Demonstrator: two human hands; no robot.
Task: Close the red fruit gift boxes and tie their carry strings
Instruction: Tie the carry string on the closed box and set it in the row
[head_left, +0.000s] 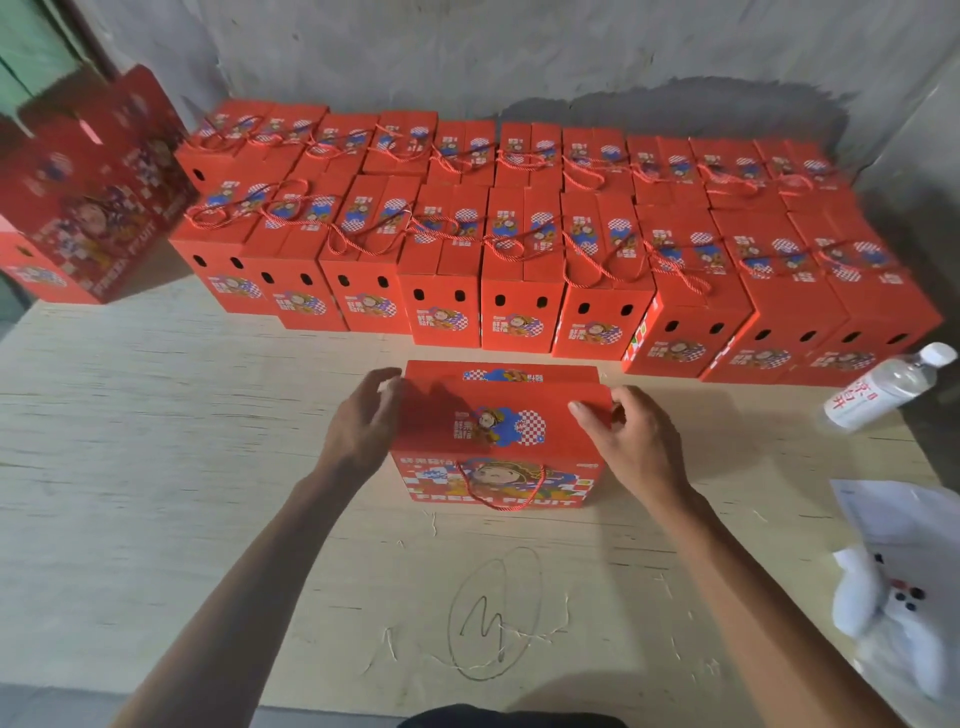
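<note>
Head view looks down on a pale wooden table (156, 467) where one red gift box (498, 431) stands near the middle, its top flaps folded down and its red carry string (501, 491) hanging in a loose loop over the front face, untied; the left hand (361, 421) is at the box's left upper edge, fingers relaxed and slightly spread, touching or just beside the side panel, gripping nothing that can be made out; the right hand (631, 436) is at the right upper corner, thumb lying on the top flap and fingers curled round the corner edge, holding the box there; behind it, against a grey wall, two rows of closed boxes (519, 249) stand side by side with their strings lying across the lids; another red box (93, 197) stands taller at the far left; a clear plastic water bottle (883, 389) lies tilted at the right edge, and white plastic bags (893, 587) lie near the right front corner; a pencilled scribble (493, 618) marks the tabletop between the forearms.
</note>
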